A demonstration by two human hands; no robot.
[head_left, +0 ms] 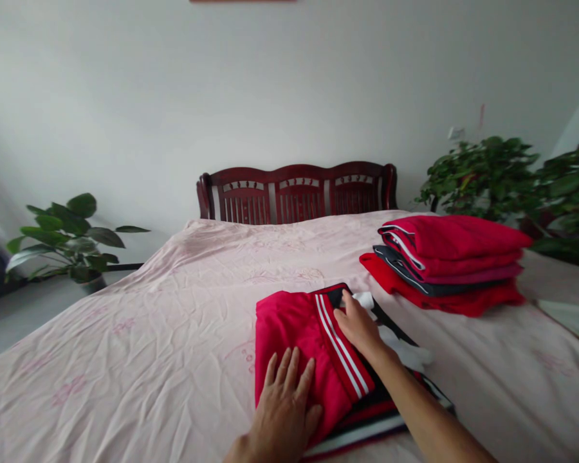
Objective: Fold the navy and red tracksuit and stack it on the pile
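Red jacket (289,328) looks soft and limp. Your left hand (284,405) lies flat, fingers spread; your right hand (359,325), fingers together, presses the striped edge. Pinch there.

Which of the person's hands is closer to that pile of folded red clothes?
The right hand. It rests on the red garment's far edge, apart from the pile; the left hand lies flat on the garment, nearer the person.

— What's the red jacket (289,334) made of?
— I see matt, smooth cloth, its white stripes (340,350) matt too.
— And around it?
— The bedsheet (149,334) is thin, creased pink cloth. The headboard (296,193) looks like glossy dark wood.
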